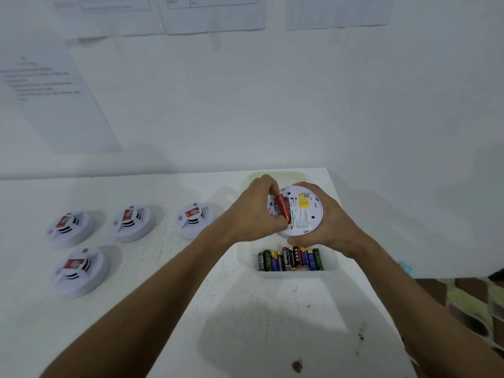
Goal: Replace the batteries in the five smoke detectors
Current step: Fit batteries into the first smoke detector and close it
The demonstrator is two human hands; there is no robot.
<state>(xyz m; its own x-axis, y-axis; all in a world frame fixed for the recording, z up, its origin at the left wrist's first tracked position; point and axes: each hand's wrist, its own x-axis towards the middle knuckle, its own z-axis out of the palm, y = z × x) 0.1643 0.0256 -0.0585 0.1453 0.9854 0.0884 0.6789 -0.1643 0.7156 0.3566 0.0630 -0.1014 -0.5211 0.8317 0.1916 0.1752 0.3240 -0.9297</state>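
My right hand (pixel 330 225) grips a white round smoke detector (pixel 305 211), its back with a yellow label turned up toward me, above the table. My left hand (pixel 251 214) pinches a red battery (pixel 283 208) against the detector's battery slot at its left side. Just below the detector a clear tray (pixel 331 264) holds several batteries (pixel 290 259) standing side by side. Several more smoke detectors lie face up on the white table (pixel 245 309) to the left: one (pixel 192 219) nearest my hands, one (pixel 133 222) further left, one (pixel 69 227) at far left, one (pixel 80 271) in front.
The table's right edge (pixel 381 296) runs close past the tray, with a patterned floor beyond. A pale container (pixel 272 177) lies at the table's back behind my hands. Papers (pixel 54 105) hang on the wall. Brown stains mark the tabletop near me.
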